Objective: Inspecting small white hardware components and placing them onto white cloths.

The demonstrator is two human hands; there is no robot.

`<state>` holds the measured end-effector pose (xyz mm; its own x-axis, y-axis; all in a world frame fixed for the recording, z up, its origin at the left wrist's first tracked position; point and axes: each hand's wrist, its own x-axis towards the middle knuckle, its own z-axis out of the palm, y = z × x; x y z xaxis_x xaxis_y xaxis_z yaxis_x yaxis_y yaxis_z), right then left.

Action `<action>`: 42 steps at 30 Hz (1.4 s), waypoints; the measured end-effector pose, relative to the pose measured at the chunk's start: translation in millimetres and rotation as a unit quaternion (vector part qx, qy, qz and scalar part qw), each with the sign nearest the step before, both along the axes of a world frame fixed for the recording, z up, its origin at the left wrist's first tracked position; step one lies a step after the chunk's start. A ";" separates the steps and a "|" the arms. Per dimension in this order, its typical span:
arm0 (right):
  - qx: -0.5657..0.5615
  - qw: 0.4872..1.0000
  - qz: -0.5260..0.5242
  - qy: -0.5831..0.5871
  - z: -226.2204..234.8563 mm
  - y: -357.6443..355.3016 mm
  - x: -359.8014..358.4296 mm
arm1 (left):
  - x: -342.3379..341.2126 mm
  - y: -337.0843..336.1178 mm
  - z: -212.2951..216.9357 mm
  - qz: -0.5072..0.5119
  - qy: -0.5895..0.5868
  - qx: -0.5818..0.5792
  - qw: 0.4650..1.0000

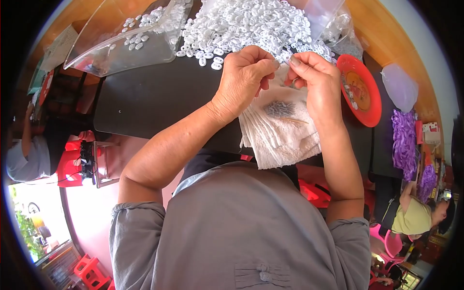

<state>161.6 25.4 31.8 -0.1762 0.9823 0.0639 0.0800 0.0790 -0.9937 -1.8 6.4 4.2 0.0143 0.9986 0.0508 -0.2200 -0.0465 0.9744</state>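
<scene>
My left hand (pixel 244 77) and my right hand (pixel 316 82) meet fingertip to fingertip over a folded white towel (pixel 280 133) on a black table (pixel 150 99). Each hand pinches something tiny at the fingertips; what it is stays too small to tell. Just beyond the fingers lies a big heap of small white oval plastic pieces (pixel 241 24). On the towel, under my hands, sits a small bunch of grey metal pins (pixel 279 108) and a thin stick.
A clear plastic tray (pixel 121 41) holding a few white pieces stands at the back left. A red plate (pixel 362 89) sits right of my right hand, with clear plastic bags and purple bundles (pixel 403 142) beyond. Other people sit at the far left and lower right.
</scene>
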 end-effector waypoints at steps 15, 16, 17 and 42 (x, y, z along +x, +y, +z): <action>0.002 0.999 0.022 0.038 -9.0 0.5 1.7 | 2.4 -1.1 -1.9 0.020 0.045 0.030 0.998; 0.002 0.999 0.021 0.039 -9.2 0.6 1.6 | 1.9 -0.6 -3.6 0.018 0.058 0.038 0.997; 0.004 0.999 0.019 0.038 -9.4 0.8 1.4 | 1.7 -0.7 -4.3 0.018 0.058 0.038 0.997; -0.029 0.996 0.047 0.073 -9.4 5.2 8.2 | 5.9 -1.6 1.6 -0.016 -0.020 0.026 0.999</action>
